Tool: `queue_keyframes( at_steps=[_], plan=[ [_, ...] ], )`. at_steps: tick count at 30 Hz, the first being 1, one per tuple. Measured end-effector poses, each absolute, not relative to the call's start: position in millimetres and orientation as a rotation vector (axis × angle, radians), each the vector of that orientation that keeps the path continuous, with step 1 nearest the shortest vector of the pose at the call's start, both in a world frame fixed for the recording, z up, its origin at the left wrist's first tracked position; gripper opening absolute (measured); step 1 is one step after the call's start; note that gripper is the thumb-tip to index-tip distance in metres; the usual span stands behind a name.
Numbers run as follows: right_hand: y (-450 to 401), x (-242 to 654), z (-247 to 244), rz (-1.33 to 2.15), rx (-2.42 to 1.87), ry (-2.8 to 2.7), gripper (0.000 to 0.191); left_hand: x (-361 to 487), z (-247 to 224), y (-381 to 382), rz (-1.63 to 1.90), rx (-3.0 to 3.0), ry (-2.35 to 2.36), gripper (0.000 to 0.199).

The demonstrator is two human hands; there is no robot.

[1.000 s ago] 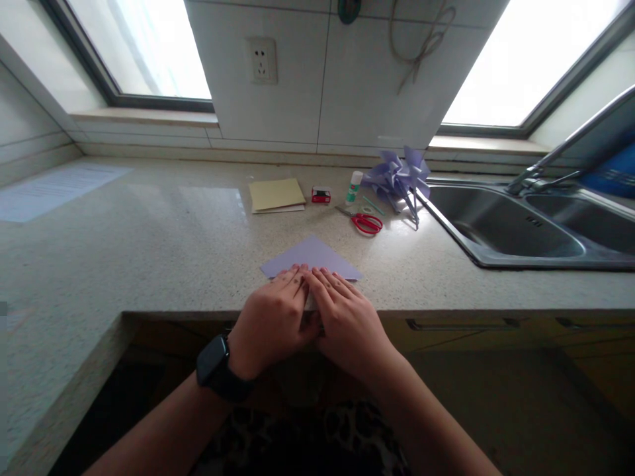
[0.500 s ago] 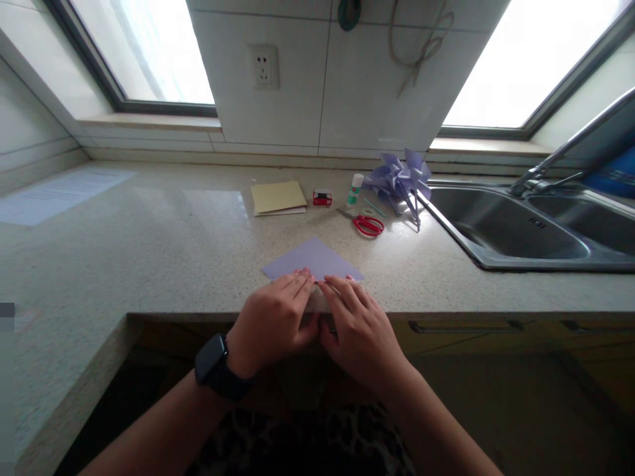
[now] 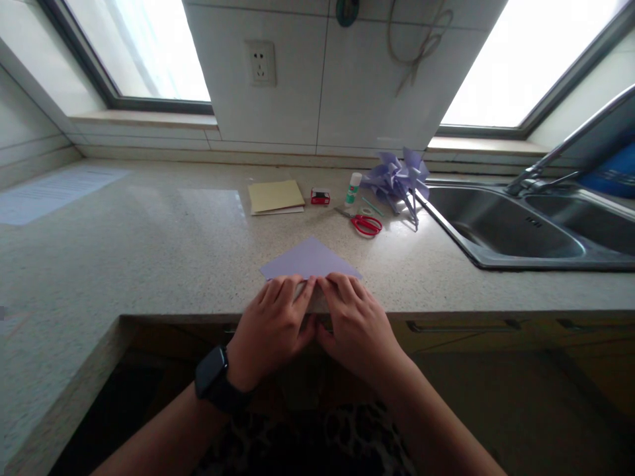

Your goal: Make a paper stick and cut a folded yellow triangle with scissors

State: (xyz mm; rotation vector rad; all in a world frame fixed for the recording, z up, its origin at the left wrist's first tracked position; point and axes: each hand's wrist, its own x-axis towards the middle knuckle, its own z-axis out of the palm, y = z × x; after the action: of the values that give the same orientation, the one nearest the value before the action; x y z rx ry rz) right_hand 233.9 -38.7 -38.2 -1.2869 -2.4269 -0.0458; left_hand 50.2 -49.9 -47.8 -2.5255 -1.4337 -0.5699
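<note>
At the bottom of the view: dark-and-pale patterned cloth [image 3: 357,433], forearms reaching up past it. Black square-faced wristwatch [image 3: 211,371] on the left wrist. Left hand [image 3: 272,324] and right hand [image 3: 357,324] side by side at the front edge of the pale speckled stone bench [image 3: 188,264], backs up. Fingers bent on both, tips down along the near long edge of the flat lavender paper triangle [image 3: 311,258]; index tips almost meet mid-edge. Thumbs lower, apart from the index fingers. Can't tell if either hand grips the sheet or only presses. Triangle lies on the bench near its front edge, peak pointing away from the person.

Further out, to the right: red-handled metal scissors [image 3: 366,225], tips pointing back-left. Thin teal stick [image 3: 373,206] just behind. White-capped glue stick [image 3: 352,190] with green label stands upright; small red box [image 3: 320,196] left of it, then yellow paper sheet [image 3: 276,196] over white. Lavender paper pinwheels [image 3: 395,173] bunched beside the stainless double-bowl sink [image 3: 454,241]. White printed sheet [image 3: 62,190] far left. Back wall, white tile: white power socket [image 3: 260,63], beige looped cord [image 3: 421,49].
</note>
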Motion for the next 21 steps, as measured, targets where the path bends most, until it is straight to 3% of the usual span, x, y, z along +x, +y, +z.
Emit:
queue_keyframes(
  at_steps=[21],
  plan=[
    [-30.8, 231.0, -46.9, -0.009, -1.257, -2.425, 0.080, 53.6, -42.8, -36.0, -0.557, -2.635, -1.474, 0.068]
  ],
)
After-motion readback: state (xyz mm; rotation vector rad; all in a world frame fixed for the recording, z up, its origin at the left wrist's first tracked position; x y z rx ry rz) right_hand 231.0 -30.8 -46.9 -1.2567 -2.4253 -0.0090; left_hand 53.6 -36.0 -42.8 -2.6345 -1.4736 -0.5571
